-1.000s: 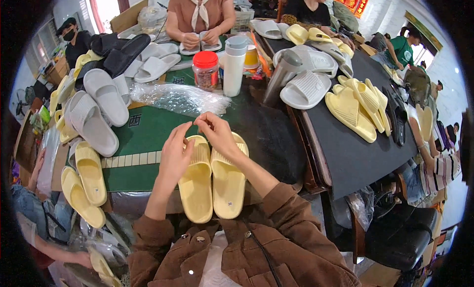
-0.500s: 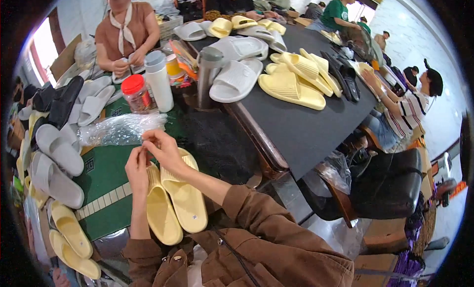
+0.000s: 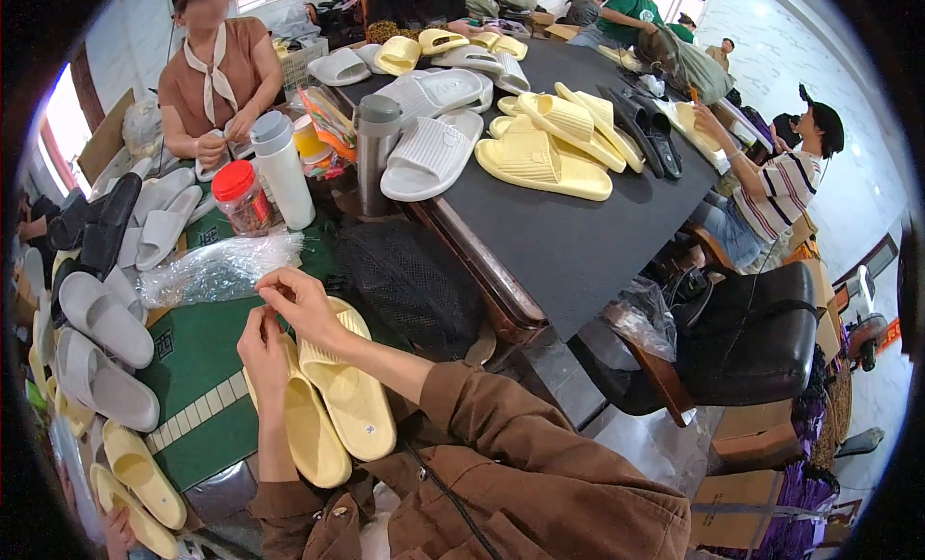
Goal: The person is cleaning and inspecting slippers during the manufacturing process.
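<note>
A pair of pale yellow slippers (image 3: 349, 406) lies side by side in front of me, heels toward my body. Over their toe ends, my left hand (image 3: 264, 353) and my right hand (image 3: 306, 305) are held close together. Thumb and fingertips pinch on each hand; anything between them is too fine to make out. My right wrist crosses above the straps and hides part of them. Just beyond my fingers lies a bundle of thin clear plastic strands (image 3: 226, 269) on the green table mat (image 3: 207, 343).
Grey slippers (image 3: 106, 377) and yellow slippers (image 3: 145, 473) line the left side, where another person's hand (image 3: 118, 529) touches one. A red-lidded jar (image 3: 241, 199), white bottle (image 3: 282, 175) and steel flask (image 3: 376, 160) stand ahead. More yellow slippers (image 3: 544, 160) rest on the dark table (image 3: 578, 242). Co-workers sit around.
My view has shifted slightly, moving the scene leftward. My hands stay over the slippers, with the left fingertips a little lower than the right. Another person's hand now shows at the lower-left slippers.
</note>
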Demonstrator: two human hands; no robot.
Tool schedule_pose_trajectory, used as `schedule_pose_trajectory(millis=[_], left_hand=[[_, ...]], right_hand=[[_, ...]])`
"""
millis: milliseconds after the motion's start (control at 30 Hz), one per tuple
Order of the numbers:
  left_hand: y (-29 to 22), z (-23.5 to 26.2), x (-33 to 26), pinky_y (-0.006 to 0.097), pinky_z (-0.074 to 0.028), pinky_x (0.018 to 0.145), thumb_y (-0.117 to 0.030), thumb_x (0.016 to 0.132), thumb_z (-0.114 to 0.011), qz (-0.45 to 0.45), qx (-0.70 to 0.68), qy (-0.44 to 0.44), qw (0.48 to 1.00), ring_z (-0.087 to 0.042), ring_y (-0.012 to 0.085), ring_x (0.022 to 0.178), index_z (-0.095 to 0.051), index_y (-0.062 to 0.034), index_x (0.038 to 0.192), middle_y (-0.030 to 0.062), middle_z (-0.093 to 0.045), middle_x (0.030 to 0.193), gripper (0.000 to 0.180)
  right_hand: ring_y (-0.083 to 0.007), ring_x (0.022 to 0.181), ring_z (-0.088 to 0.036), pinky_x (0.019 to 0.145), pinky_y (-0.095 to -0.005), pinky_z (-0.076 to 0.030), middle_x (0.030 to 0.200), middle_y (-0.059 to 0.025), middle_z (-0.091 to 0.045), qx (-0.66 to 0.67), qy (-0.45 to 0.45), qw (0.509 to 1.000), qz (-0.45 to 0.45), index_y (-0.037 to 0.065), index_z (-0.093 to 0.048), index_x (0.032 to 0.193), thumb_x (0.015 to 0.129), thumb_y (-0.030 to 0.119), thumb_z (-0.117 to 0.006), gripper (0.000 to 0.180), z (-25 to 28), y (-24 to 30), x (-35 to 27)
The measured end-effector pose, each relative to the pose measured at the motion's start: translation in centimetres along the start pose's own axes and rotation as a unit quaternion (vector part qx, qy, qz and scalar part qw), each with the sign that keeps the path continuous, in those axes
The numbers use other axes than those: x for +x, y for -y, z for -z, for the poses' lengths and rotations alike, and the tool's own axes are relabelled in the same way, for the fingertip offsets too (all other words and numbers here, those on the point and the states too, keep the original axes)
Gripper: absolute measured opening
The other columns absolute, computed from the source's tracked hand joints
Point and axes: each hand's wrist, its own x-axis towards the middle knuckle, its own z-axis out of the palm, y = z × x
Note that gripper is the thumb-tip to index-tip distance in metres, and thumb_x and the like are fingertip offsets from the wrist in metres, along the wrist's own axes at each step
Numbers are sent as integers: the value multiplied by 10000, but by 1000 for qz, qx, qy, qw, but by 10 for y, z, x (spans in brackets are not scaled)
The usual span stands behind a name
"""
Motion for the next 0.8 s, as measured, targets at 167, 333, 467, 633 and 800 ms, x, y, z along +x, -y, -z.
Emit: schedule_pose_trajectory(millis=[167,333,467,633,800], left_hand=[[-4,-3,1,296,-433,617,-24,905,-471,-2,-16,-13,1000,-536,156,644,-576,28,960,97,-576,730,129],[-4,0,0,290,-441,639,-22,910,-469,0,-6,-28,1000,-551,159,672,-574,27,967,97,-590,769,129],[3,-3,0,291,-445,647,-19,911,-467,-14,-7,-26,1000,-556,169,682,-567,31,977,103,-593,778,130],[5,0,-3,296,-456,719,-43,929,-462,2,0,-15,1000,-574,168,784,-560,23,1069,134,-625,883,184],[-4,0,-2,303,-439,674,-28,913,-472,-13,8,-35,999,-531,201,716,-549,44,1010,156,-587,825,144]], right_hand=[[-76,702,-547,616,-230,-454,847,-36,-591,-26,9,1000,14,-6,-624,921,873,79,-581,106,2,1,2],[-66,649,-544,576,-233,-458,763,-18,-572,19,9,1000,-15,-10,-592,928,884,77,-565,101,-2,1,2],[-129,626,-548,561,-285,-446,735,-70,-584,23,12,999,-24,-15,-601,855,851,108,-593,123,-2,0,0],[-116,689,-554,616,-263,-461,789,-68,-569,-48,37,998,23,-23,-607,871,855,124,-602,148,1,-2,-1],[-201,726,-565,654,-301,-455,810,-91,-559,-99,53,991,68,2,-628,868,840,130,-616,132,-1,-6,0]])
